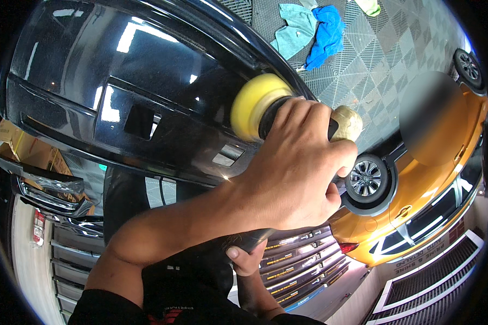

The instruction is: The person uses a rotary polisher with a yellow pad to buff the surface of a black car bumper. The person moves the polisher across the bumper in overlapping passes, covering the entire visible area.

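Note:
A polisher with a round yellow foam pad (260,103) is held in both my hands. My left hand (298,168) wraps over the head of the tool, fingers curled around its black housing just behind the pad. Lower down, my right hand (248,260) grips the dark rear body (249,238), its thumb showing; my left forearm hides most of the tool between. The pad lies against or just over a glossy black car panel (162,70), shaped like a bumper, near its right edge. Whether it presses on the surface I cannot tell. A tape-wrapped knob (347,123) sticks out beside my left knuckles.
Rectangular openings (141,122) cut through the black panel. Teal (295,30) and blue cloths (325,35) lie on the grey tiled floor (374,59) beyond. An orange car (412,200) stands at the right. Cardboard boxes (27,146) and dark car parts (49,189) sit at left.

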Available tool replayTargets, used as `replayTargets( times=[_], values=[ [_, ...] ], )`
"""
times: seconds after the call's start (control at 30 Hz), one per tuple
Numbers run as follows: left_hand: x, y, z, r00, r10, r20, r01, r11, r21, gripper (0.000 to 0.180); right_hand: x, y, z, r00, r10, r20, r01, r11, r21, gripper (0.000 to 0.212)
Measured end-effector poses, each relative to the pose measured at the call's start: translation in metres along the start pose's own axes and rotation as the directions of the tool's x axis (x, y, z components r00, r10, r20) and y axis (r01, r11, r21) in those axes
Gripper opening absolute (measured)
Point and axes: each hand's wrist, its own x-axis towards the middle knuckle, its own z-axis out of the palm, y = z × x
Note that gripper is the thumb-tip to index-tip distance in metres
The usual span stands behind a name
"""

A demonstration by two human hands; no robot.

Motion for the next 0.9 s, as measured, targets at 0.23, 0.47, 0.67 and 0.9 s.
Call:
replayTargets(
  times=[0.23,0.47,0.67,0.9],
  values=[
    [0.004,-0.004,-0.005,1.0,0.006,0.022,-0.006,1.0,0.013,0.023,0.007,0.004,0.003,1.0,-0.023,-0.02,0.023,0.999,-0.029,0.057],
    [0.006,-0.004,-0.007,0.999,0.031,0.016,-0.031,0.999,0.034,0.024,0.009,0.004,0.001,1.0,-0.02,0.0,0.02,0.999,-0.037,0.058],
    [0.004,-0.008,-0.001,0.999,0.022,0.036,-0.022,1.0,0.004,0.026,0.01,0.004,0.002,1.0,-0.018,-0.023,0.017,0.999,-0.03,0.058],
    [0.004,-0.014,0.036,0.998,0.02,0.054,-0.017,0.999,-0.045,0.022,0.003,-0.001,-0.013,0.992,-0.018,-0.128,0.016,1.0,-0.017,0.059]
  ],
)
